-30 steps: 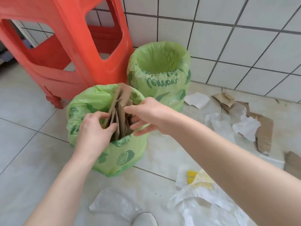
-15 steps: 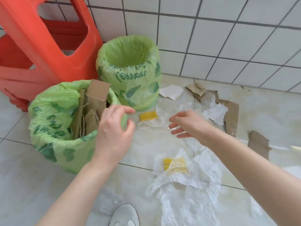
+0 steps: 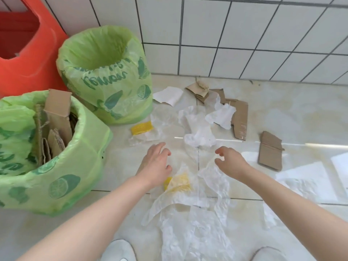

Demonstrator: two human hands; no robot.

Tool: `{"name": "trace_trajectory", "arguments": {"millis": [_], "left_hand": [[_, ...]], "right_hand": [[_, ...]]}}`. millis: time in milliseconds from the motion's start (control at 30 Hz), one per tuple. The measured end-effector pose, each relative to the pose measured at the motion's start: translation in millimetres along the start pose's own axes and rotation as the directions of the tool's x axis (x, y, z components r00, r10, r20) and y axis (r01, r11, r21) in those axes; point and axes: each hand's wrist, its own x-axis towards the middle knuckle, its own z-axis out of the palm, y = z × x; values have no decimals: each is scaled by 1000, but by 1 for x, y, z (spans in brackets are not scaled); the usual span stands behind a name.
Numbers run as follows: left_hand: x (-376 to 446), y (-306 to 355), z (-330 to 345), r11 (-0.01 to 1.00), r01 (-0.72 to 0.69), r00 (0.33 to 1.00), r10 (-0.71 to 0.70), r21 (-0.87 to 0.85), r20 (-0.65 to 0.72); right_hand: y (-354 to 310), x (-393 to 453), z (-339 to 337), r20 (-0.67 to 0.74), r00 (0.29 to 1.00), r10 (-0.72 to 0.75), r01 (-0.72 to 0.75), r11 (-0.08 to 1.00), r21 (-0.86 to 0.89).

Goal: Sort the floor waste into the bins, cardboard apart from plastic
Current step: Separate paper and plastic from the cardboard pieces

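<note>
- Both hands have come away from the near bin (image 3: 56, 185) since a second ago and now hang over the littered floor at mid-frame, and my view has swung right.
- I see the left hand (image 3: 155, 164) palm down with fingers loosely spread, holding nothing; its thumb side sits just above a crumpled clear plastic bag (image 3: 188, 213) with a yellow patch.
- I see the right hand (image 3: 230, 160) also empty, fingers curled and slightly apart, over the upper right edge of that same plastic.
- More thin plastic film (image 3: 199, 132) lies just beyond both hands, toward the centre of the frame, and a yellow-labelled wrapper (image 3: 142, 128) lies beyond the left hand, near the far bin (image 3: 105, 76).
- Cardboard scraps lie farther off: a folded brown piece (image 3: 270, 150) to the right of the right hand, a long strip (image 3: 240, 117) and a crumpled bit (image 3: 198, 90) near the wall in the upper centre.
- Pale glossy floor tiles (image 3: 291, 110) meet a white tiled wall (image 3: 244, 34) with dark grout; an orange plastic stool (image 3: 28, 53) stands at upper left.
- Both bins are lined with green lemon-print bags; the near one at left holds upright cardboard pieces (image 3: 56, 113), while the far one looks empty from here.
- White shoe tips (image 3: 118, 250) show at the bottom edge.
</note>
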Motion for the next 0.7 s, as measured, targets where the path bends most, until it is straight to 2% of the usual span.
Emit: {"name": "trace_trajectory", "arguments": {"millis": [167, 267, 367, 467, 600, 633, 700], "left_hand": [[43, 6, -9, 986, 136, 990, -139, 99, 23], [64, 8, -10, 982, 145, 988, -151, 121, 41], [83, 13, -8, 986, 103, 993, -109, 133, 41], [100, 23, -6, 975, -44, 998, 33, 220, 55], [112, 28, 4, 891, -265, 959, 205, 369, 193], [111, 25, 7, 868, -280, 952, 197, 410, 232], [101, 20, 9, 862, -231, 957, 119, 451, 263]], "right_hand": [[-7, 20, 19, 83, 976, -202, 215, 955, -205], [-17, 27, 30, 108, 958, -265, 286, 887, -363], [-25, 30, 43, 203, 912, -357, 410, 765, -497], [-31, 21, 54, 305, 828, -471, 561, 696, -448], [-28, 5, 65, 396, 692, -603, 721, 602, -344], [-25, 2, 64, 383, 687, -617, 725, 616, -309], [-20, 4, 57, 334, 723, -605, 687, 682, -251]]}}
